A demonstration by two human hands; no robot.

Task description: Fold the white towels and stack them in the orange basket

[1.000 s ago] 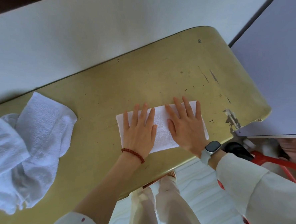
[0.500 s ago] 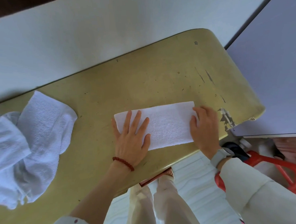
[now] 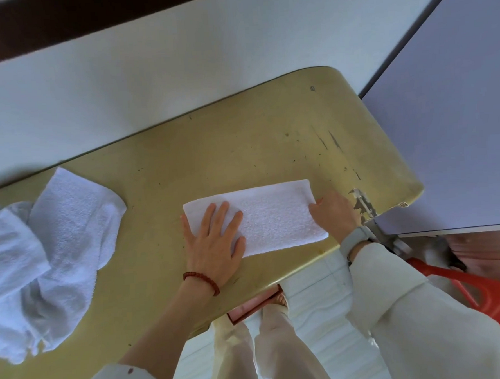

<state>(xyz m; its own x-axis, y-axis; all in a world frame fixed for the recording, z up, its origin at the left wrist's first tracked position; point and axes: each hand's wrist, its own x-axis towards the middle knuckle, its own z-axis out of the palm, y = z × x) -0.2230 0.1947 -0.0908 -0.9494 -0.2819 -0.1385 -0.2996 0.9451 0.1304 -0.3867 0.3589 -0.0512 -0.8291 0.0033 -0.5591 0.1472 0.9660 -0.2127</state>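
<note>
We have one white towel (image 3: 262, 215) lying on the yellow table (image 3: 240, 143), already folded into a long narrow strip that runs left to right near the front edge. Our left hand (image 3: 214, 244) lies flat on the strip's left end, fingers straight and spread, pressing it down and holding nothing. Our right hand (image 3: 333, 213) is at the strip's right short edge. Its fingers curl toward the cloth, but we cannot tell from this view whether the grip has closed on the edge or only touches it.

Status of the task, as we judge it:

- The first lengthwise fold of this towel is done.
- The crosswise fold is not yet made; the hand positions suggest the right end is about to be brought over toward the left.
- A pile of unfolded towels (image 3: 42, 254) lies crumpled at the left end of the table, well apart from the strip. How many it contains we cannot tell.
- Part of the orange basket (image 3: 489, 292) shows below the table's right end, beside our right sleeve. Its inside is hidden, so we cannot confirm whether any towel is stacked in it.

We therefore rate the task as partly done, with this towel mid-fold and the pile untouched.
</note>
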